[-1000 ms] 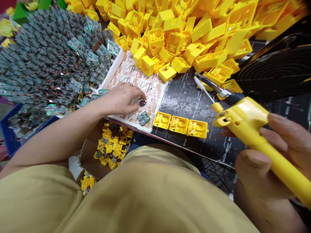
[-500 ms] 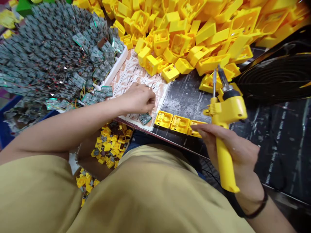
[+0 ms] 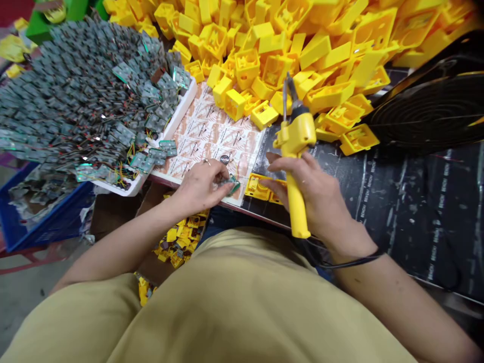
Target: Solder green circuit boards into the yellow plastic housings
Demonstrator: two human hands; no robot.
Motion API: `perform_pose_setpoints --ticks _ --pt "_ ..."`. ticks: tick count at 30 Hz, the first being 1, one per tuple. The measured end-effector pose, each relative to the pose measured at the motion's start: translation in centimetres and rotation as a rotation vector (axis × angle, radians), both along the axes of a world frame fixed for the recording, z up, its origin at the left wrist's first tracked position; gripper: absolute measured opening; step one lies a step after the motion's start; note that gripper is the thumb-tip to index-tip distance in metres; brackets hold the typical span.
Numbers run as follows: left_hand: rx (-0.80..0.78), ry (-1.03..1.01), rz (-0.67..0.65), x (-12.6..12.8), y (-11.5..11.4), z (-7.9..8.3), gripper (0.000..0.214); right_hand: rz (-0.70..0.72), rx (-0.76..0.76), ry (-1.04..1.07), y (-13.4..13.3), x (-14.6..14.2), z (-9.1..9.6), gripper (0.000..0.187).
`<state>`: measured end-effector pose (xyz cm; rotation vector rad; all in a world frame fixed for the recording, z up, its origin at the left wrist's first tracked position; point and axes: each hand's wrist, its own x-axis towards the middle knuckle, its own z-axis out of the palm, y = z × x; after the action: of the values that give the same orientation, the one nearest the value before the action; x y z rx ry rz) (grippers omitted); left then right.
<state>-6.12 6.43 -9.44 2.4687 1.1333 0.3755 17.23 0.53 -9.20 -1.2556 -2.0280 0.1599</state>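
Between the thumb and fingers of my left hand [image 3: 206, 184] is the edge of a small green circuit board [image 3: 235, 186], low over the printed sheet near the table's front edge. A small round dark disc [image 3: 224, 159], perhaps a speaker, lies just beyond those fingers. My right hand [image 3: 317, 196] grips a yellow soldering gun [image 3: 297, 186], its metal tip and thin feed tube pointing up and away. The right fingertips are at a row of shallow yellow casings [image 3: 257, 187], partly covering them; whether they touch cannot be made out.
A white tray [image 3: 177, 113] heaped with wired circuit boards [image 3: 102, 101] stands at left. Yellow housings [image 3: 272, 70] are piled along the back. A black fan-like object [image 3: 431, 111] is at right. Below are a blue crate [image 3: 49, 206] and a box of yellow parts [image 3: 183, 237].
My right hand has moved left with the soldering gun, over the yellow casings. My left hand has come down and taken hold of the circuit board; the round disc now shows.
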Motion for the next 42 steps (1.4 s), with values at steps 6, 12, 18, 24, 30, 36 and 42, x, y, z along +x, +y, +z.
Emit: perform_pose_setpoints --ticks 6,12,18,24,30,36,42 --pt "0.167 -0.092 -0.073 -0.3 -0.2 -1.0 0.009 0.101 -0.101 -0.083 2.2 0.0 0.8 0.019" --pt "0.413 -0.036 -0.236 -0.5 1.2 -0.5 0.021 0.165 -0.131 -0.128 4.0 -0.8 0.7 0.018" --pt "0.485 0.088 -0.367 -1.1 2.4 0.2 0.027 0.147 -0.168 -0.198 5.5 -1.9 1.2 0.023" --pt "0.122 -0.138 -0.064 -0.4 1.3 1.1 0.031 0.062 0.001 -0.074 3.4 -2.8 1.2 0.018" --pt "-0.168 -0.337 -0.031 1.7 1.1 0.3 0.014 -0.037 0.100 -0.012 0.2 -2.6 0.0 0.021" --pt "-0.096 -0.166 -0.154 1.6 1.8 1.0 0.011 0.115 0.008 -0.168 -0.1 -0.4 -1.2 0.041" --pt "0.040 -0.033 -0.246 2.5 1.5 1.5 0.016 0.029 0.024 -0.221 -0.5 0.1 -1.4 0.034"
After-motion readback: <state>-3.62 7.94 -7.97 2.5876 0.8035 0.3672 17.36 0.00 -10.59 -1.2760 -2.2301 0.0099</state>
